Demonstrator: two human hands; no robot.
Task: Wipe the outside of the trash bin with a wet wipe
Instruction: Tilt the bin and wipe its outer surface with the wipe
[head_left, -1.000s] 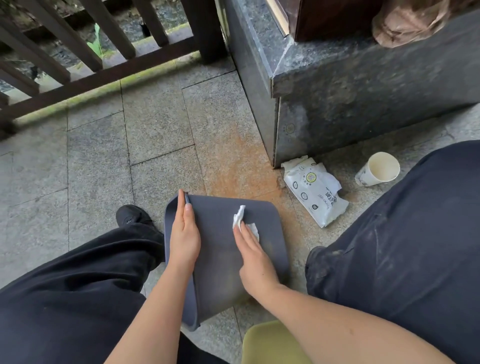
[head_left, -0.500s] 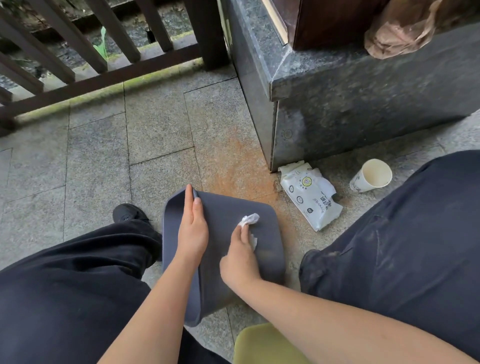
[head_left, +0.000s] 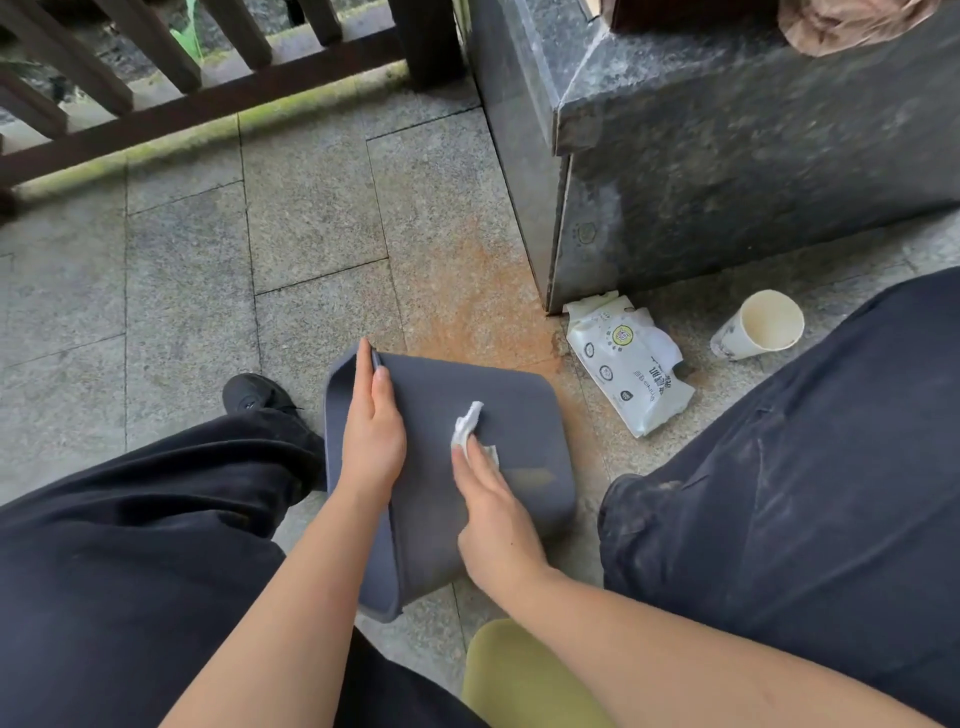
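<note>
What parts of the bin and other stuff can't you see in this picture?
All from the head view:
- The trash bin: its inside and underside face away; the left hand and right hand cover parts.
- The wet wipe: partly under the right hand's fingers.
- The wipe pack: print too small to read.
- The paper cup: its bottom can't be made out.
- The yellow-green thing: cut off by the bottom edge.

Matt, smooth grey plastic trash bin (head_left: 514, 431); crumpled white wet wipe (head_left: 469, 425) on it. Beside the bin: glossy plastic wipes pack (head_left: 626, 364), paper cup (head_left: 761, 326), rough stone floor (head_left: 311, 218).
</note>
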